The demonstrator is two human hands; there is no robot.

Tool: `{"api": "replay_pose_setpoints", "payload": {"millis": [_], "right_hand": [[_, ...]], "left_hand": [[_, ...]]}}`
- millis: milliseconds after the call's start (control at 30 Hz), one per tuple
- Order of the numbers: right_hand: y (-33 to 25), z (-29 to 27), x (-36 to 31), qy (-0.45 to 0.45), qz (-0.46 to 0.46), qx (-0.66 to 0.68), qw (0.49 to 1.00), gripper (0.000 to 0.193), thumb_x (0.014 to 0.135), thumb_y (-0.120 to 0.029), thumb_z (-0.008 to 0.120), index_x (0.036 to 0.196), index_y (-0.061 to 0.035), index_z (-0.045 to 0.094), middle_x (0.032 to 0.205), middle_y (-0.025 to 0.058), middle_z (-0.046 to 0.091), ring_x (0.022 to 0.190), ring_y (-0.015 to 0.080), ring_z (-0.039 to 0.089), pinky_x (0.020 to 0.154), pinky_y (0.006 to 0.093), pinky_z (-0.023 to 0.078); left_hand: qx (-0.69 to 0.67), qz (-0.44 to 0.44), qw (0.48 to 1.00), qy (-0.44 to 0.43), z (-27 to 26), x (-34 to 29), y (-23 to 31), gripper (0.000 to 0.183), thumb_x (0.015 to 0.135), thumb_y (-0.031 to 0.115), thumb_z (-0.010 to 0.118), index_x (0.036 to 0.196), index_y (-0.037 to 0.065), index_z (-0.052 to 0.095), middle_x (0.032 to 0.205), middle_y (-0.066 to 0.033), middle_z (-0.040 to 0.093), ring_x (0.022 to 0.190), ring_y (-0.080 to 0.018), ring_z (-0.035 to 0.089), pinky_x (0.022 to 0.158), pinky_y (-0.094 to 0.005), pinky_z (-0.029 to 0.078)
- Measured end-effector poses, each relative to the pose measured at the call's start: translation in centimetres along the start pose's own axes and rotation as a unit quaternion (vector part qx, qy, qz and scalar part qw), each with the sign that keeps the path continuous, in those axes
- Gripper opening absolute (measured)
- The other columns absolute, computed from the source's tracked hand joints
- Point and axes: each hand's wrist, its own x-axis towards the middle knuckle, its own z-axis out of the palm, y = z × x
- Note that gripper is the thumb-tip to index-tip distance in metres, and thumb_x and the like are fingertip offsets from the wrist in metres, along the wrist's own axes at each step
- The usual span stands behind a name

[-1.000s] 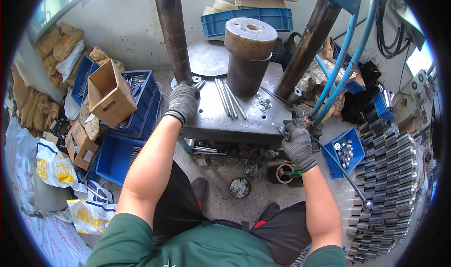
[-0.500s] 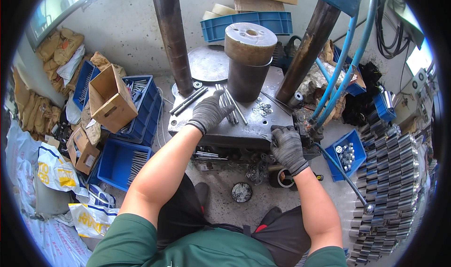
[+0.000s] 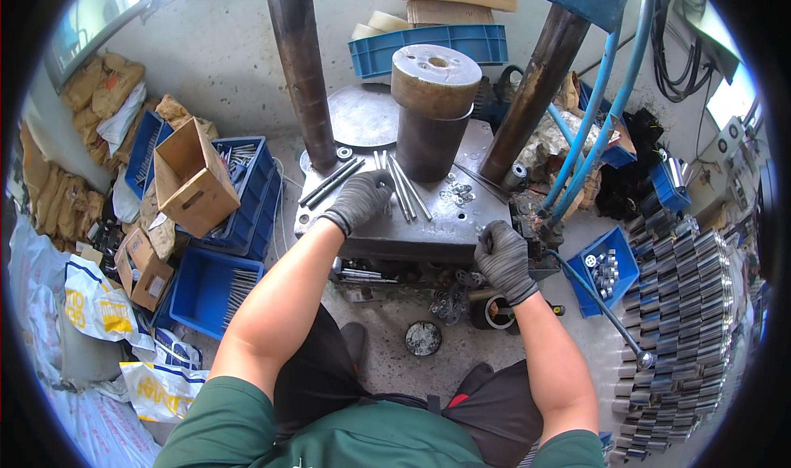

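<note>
My left hand (image 3: 361, 203), in a grey knit glove, is over the steel press plate (image 3: 329, 227), beside a group of thin metal rods (image 3: 405, 186). Its fingers are curled down and drawn together; what they hold, if anything, is hidden. Left of it lie a few darker, thicker rods (image 3: 331, 183). My right hand (image 3: 504, 260), gloved the same way, is closed at the plate's front right edge, and its grip is hidden too. Between the hands and the rear of the plate, several small metal rings (image 3: 457, 192) are scattered. A thick steel cylinder (image 3: 432, 142) stands upright behind the rods.
Dark press columns (image 3: 301, 72) and blue pipes (image 3: 606, 114) flank the plate. Blue crates (image 3: 206, 291) and an open cardboard box (image 3: 194, 180) sit at left. Right are a blue bin of metal parts (image 3: 606, 270), a ball-ended lever (image 3: 644, 359) and stacked metal tubes (image 3: 680, 328).
My left hand has drawn its spread thumb and fingers together and shifted slightly left, uncovering more of the thin rods. The right hand stays near the edge; the thin piece by its fingertips no longer shows.
</note>
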Motion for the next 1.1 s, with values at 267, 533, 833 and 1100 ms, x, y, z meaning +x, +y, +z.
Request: {"api": "replay_pose_setpoints", "payload": {"millis": [267, 533, 833, 1100], "right_hand": [[0.0, -1.7, -0.1, 0.103, 0.081, 0.257, 0.958, 0.013, 0.083, 0.004, 0.066, 0.090, -0.0043, 0.059, 0.077, 0.0028, 0.062, 0.071, 0.0130, 0.060, 0.068, 0.0309, 0.052], [-2.3, -3.2, -1.1, 0.056, 0.186, 0.448, 0.873, 0.017, 0.081, 0.002, 0.070, 0.091, -0.0060, 0.058, 0.078, 0.0045, 0.064, 0.071, 0.0139, 0.063, 0.067, 0.0280, 0.054], [-3.2, -3.2, -1.8, 0.026, 0.211, 0.470, 0.856, 0.017, 0.081, 0.001, 0.069, 0.093, -0.0048, 0.058, 0.081, 0.0089, 0.066, 0.069, 0.0172, 0.065, 0.065, 0.0298, 0.055], [-4.9, -2.8, -2.2, 0.038, 0.277, 0.602, 0.747, 0.017, 0.084, 0.001, 0.069, 0.097, -0.0051, 0.059, 0.083, 0.0107, 0.067, 0.070, 0.0220, 0.067, 0.065, 0.0339, 0.059]], "left_hand": [[-0.321, 0.038, 0.939, 0.114, -3.1, -2.7, 3.4, 0.031, 0.093, 0.000, 0.063, 0.122, 0.007, 0.070, 0.085, 0.0000, 0.063, 0.074, -0.0080, 0.061, 0.066, -0.0235, 0.053], [-0.289, 0.140, 0.946, 0.041, 0.1, -5.8, 7.7, 0.024, 0.104, 0.021, 0.069, 0.120, 0.004, 0.068, 0.094, 0.0020, 0.066, 0.080, -0.0053, 0.055, 0.071, -0.0224, 0.048], [-0.009, 0.131, 0.991, 0.016, 5.2, -3.1, 7.2, 0.025, 0.096, 0.022, 0.072, 0.109, 0.001, 0.070, 0.099, -0.0171, 0.064, 0.093, -0.0317, 0.067, 0.086, -0.0431, 0.055], [-0.312, 0.021, 0.946, -0.089, 8.4, -6.1, 9.6, 0.026, 0.104, 0.028, 0.062, 0.113, 0.003, 0.065, 0.092, -0.0106, 0.065, 0.086, -0.0207, 0.060, 0.080, -0.0366, 0.051]]}}
